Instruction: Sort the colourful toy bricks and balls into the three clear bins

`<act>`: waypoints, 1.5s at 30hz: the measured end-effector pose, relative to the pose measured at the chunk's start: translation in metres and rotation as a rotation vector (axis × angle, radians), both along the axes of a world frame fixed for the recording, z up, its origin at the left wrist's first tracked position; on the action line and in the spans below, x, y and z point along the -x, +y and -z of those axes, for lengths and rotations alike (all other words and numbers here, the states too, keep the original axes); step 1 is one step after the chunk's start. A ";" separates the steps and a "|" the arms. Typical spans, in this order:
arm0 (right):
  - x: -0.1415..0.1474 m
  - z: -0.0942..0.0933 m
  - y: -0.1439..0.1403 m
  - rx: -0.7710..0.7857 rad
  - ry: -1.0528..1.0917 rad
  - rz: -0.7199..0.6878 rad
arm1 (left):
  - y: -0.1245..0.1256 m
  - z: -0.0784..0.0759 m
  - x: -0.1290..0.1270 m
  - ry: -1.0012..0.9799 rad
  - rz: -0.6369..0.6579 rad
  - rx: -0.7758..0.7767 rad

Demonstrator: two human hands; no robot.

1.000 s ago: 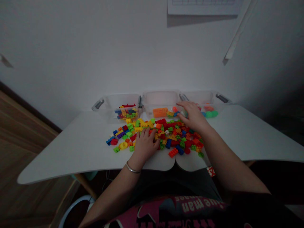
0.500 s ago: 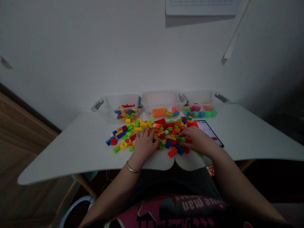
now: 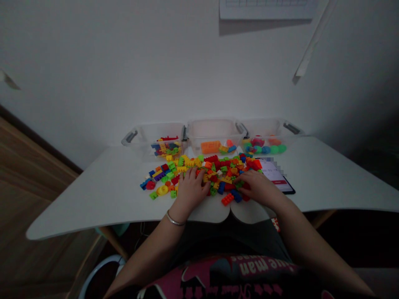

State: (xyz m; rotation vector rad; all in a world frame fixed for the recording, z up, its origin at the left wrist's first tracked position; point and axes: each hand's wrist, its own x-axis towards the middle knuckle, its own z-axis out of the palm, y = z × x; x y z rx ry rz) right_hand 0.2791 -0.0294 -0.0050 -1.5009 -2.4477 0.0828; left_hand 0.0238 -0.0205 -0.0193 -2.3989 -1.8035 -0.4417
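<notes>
A pile of toy bricks [image 3: 229, 170] in red, yellow, green, blue and orange spreads over the white table. My left hand [image 3: 193, 187] lies palm down on the pile's near side, fingers apart, with no brick visible in it. At the right side of the pile, my right hand [image 3: 256, 186] has its fingers and thumb bent around a small green brick [image 3: 239, 184]. Just left of that hand are a blue brick [image 3: 236, 196] and an orange-red brick [image 3: 227, 199]. Bricks under both palms are hidden.
Along the wall stand three clear bins: the left bin [image 3: 143, 135] holds bricks, the middle bin [image 3: 196, 135] an orange cylinder and small pieces, the right bin [image 3: 264, 128] round coloured pieces. A phone [image 3: 285, 189] lies right of the pile on the table [image 3: 102, 199].
My right hand has shifted slightly left and down, its fingers curling more closely around the green brick. More of the phone shows. My left hand stays on the pile.
</notes>
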 end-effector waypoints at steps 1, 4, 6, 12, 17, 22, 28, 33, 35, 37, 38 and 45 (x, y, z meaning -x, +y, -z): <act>0.000 0.001 0.000 -0.009 0.008 0.003 | 0.000 0.000 0.000 -0.001 0.001 -0.002; 0.001 0.003 0.001 -0.031 0.040 0.003 | 0.000 0.000 0.000 -0.006 0.003 -0.005; 0.002 0.006 0.002 -0.044 0.065 0.008 | 0.000 0.000 0.000 -0.012 0.003 -0.007; 0.002 0.012 0.005 -0.069 0.137 0.037 | 0.000 0.001 0.000 -0.018 0.006 -0.016; 0.004 0.009 0.008 -0.071 0.217 0.087 | 0.001 0.002 0.001 -0.027 0.018 -0.029; 0.009 0.004 0.008 -0.105 0.447 0.124 | 0.002 0.004 0.002 -0.042 0.029 -0.055; 0.024 0.001 0.000 -0.226 0.583 0.121 | 0.002 -0.001 0.003 -0.100 0.047 -0.153; 0.043 0.003 -0.008 -0.239 0.548 0.021 | -0.004 -0.017 0.000 -0.162 0.157 -0.203; 0.050 0.004 -0.012 -0.257 0.526 -0.023 | -0.006 -0.026 -0.003 -0.226 0.223 -0.134; 0.056 0.004 -0.015 -0.273 0.512 -0.051 | -0.008 -0.034 -0.007 -0.330 0.292 -0.022; 0.059 0.004 -0.016 -0.282 0.507 -0.061 | -0.008 -0.037 -0.009 -0.396 0.324 0.052; 0.065 0.000 -0.018 -0.338 0.467 -0.119 | -0.003 -0.042 -0.017 -0.851 0.333 0.421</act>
